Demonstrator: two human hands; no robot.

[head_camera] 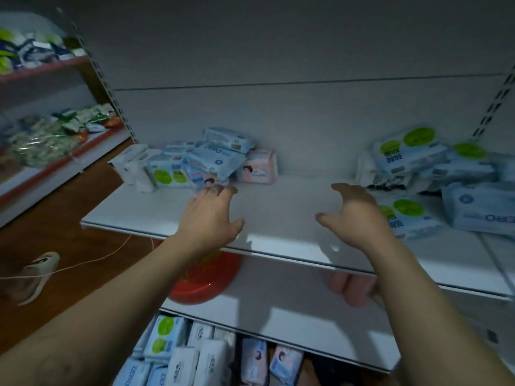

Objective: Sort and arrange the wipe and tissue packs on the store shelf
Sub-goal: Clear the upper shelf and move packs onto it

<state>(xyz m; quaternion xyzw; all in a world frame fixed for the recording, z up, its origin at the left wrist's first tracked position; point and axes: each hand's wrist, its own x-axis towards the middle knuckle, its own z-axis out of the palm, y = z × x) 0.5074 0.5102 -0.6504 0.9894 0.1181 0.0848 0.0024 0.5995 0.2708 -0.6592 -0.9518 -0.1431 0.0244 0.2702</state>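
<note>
Over shelf [278, 201], between left pack pile [200, 162] and right pack pile [434, 174], held left hand [211, 215] and right hand [354, 215] out, fingers spread, empty.

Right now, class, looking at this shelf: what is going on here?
A person reaches both bare hands over the white shelf. The left hand stretches open towards the left heap of packs, with its fingertips at the heap's front edge. The right hand hovers open over the bare middle. Neither hand holds anything. The right heap is also jumbled, so the packs are not yet arranged.
</note>
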